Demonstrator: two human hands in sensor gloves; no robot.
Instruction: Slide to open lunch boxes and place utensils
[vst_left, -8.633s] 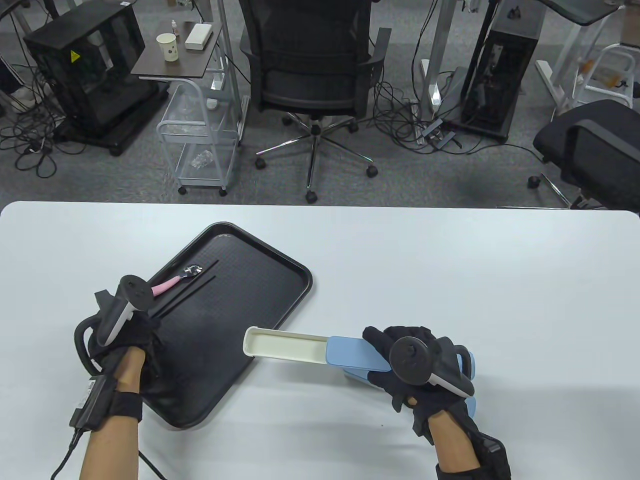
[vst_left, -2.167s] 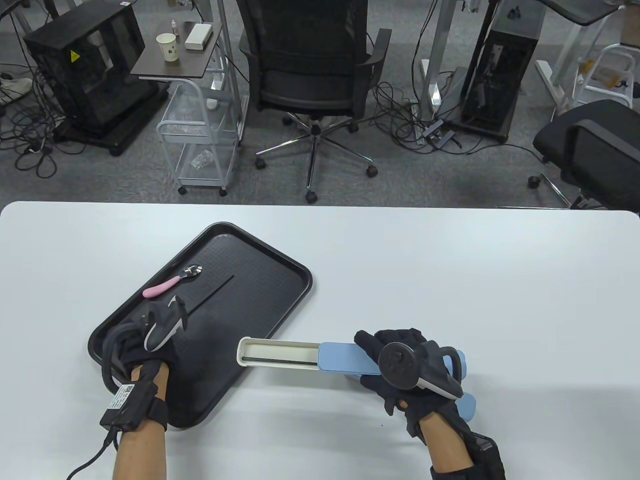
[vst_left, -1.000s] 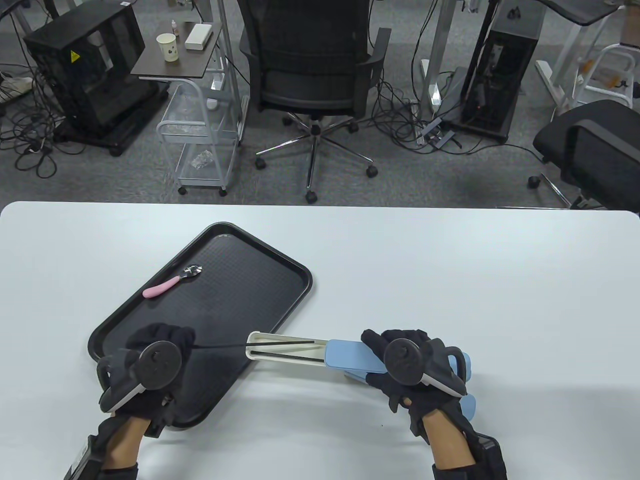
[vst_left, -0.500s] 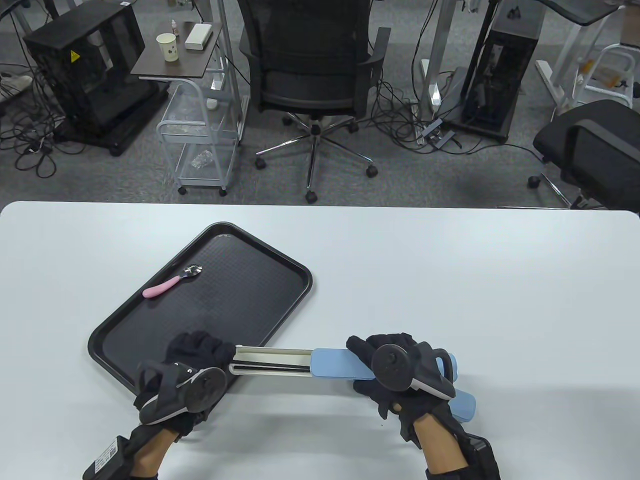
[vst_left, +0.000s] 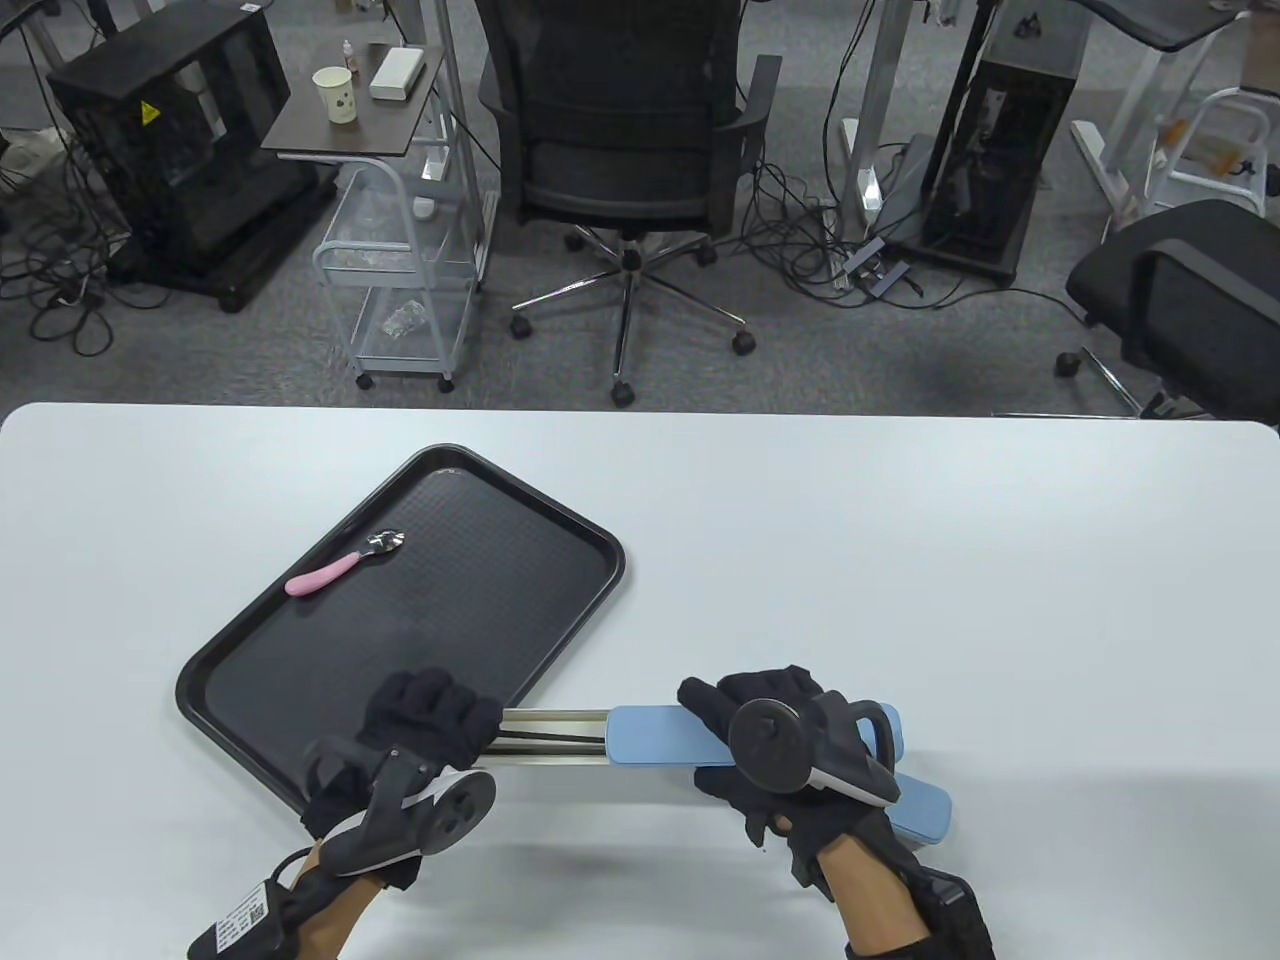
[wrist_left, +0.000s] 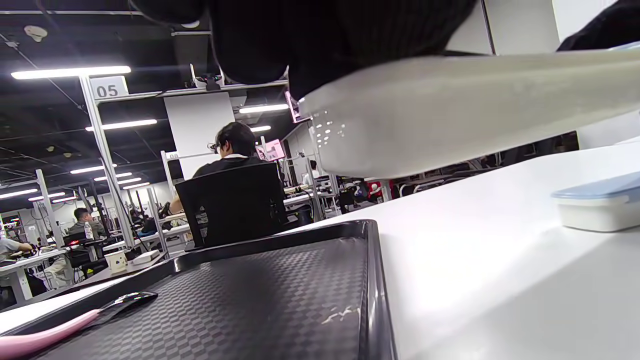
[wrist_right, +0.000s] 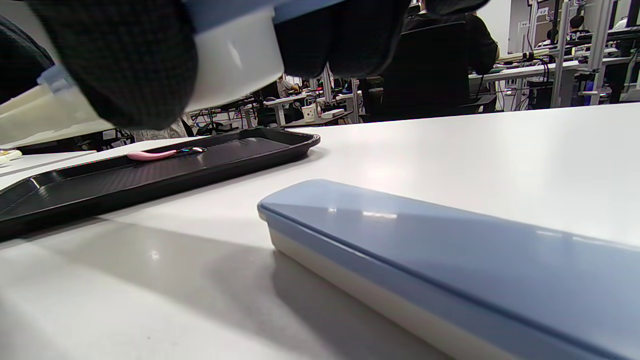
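Since half a second ago the left hand (vst_left: 425, 725) has been moving rightward to cover the cream end of the lunch box (vst_left: 640, 738), and the exposed stretch of the inner tray has been shrinking beneath the blue sliding lid (vst_left: 655, 737). The lunch box is being held above the table (vst_left: 900, 560), its long axis running almost level from left to right, cream end pointing left over the near corner of the black tray (vst_left: 590, 535). The left hand's grip is curling round that cream end; the right hand (vst_left: 770, 745) is clamping its grip round the blue lid. Two black chopsticks (vst_left: 550, 738) are lying lengthwise inside. A second, closed lunch box (wrist_right: 450, 250) is resting on the table under the right hand. The pink spoon (vst_left: 335, 570) is lying on the tray, bowl pointing up-right.
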